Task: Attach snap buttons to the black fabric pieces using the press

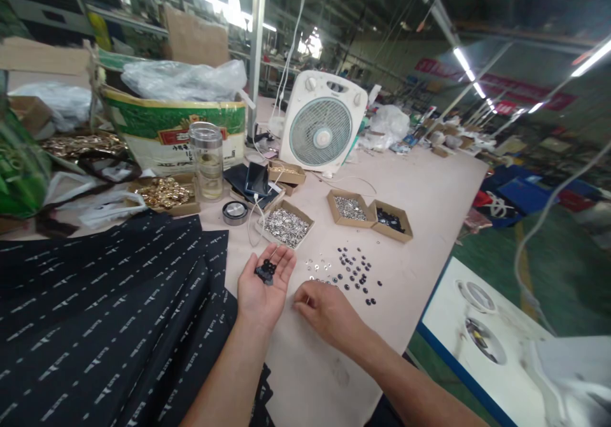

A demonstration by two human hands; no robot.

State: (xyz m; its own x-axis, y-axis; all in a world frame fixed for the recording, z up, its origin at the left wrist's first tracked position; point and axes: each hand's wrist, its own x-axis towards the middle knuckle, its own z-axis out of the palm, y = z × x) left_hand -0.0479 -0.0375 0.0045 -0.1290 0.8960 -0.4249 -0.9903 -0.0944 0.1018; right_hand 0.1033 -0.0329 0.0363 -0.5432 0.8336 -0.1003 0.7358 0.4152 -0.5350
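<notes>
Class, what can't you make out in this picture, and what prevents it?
Head view: whether the right hand pinches anything; its own curl hides it.
Head view: how many small black pieces lie in the left hand; they overlap.
Head view: the full extent of the black fabric; left and bottom edges cut it off.
Head view: writing on the red banner; too blurred.

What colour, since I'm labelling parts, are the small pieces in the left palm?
The small pieces in the left hand are black, clearest in the head view.

Green floor — bright tube lights
</notes>
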